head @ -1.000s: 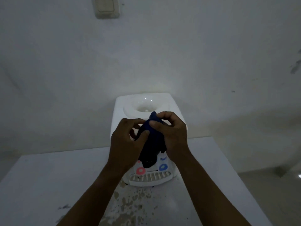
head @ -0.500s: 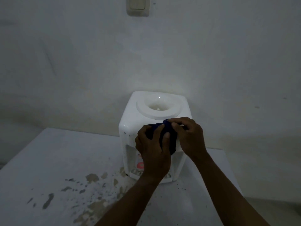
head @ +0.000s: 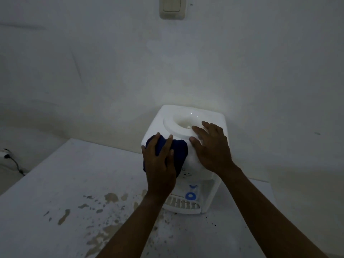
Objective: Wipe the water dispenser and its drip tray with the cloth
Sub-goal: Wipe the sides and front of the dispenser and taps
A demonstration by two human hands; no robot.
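our left hand (head: 160,164) lies flat, fingers straight and spread, pressing the cloth (head: 179,155) onto the front left corner of the dispenser (head: 167,116); it pins the cloth rather than clutching it. our right hand (head: 210,148) is also flat, fingers splayed on the top beside the white collar (head: 168,125), holding nothing (bracing the unit, we think). the dark blue cloth is bunched under the left palm and spills over the front edge. lower down, the blue tap (head: 190,196) and the slatted tray (head: 183,203) are apart from both hands, on a stained table (head: 74,174). we judge we are early in wiping the top. next we should sweep across the top and down the face with firm pressure, then push the cloth into the tray's slots.
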